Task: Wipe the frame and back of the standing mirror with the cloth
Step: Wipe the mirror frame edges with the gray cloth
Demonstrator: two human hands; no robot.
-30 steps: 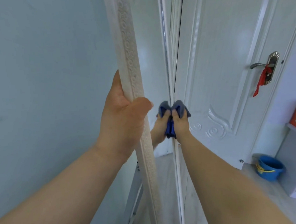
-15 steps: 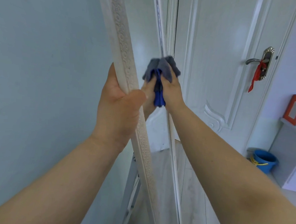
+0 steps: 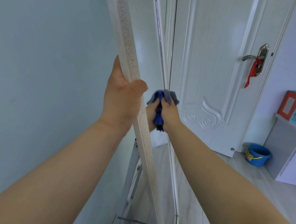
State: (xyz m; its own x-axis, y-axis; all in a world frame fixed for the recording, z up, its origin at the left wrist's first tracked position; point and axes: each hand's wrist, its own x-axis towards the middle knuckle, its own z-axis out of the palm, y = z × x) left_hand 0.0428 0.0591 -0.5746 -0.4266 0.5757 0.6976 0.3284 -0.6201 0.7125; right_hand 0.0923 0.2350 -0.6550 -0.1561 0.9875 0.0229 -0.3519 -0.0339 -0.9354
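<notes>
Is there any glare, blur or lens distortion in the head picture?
Head view: soft even daylight, no hard shadows; faint glare on the door; wide-angle bending of the mirror frame; forearms stretched large at the lower edge; both hands and the cloth sharp, no motion blur.

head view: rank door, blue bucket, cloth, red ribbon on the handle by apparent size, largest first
1. door, by far.
2. blue bucket.
3. cloth: bunched in the right hand and nearer the camera, so its place against the bucket is unsure.
4. red ribbon, the smallest.
</notes>
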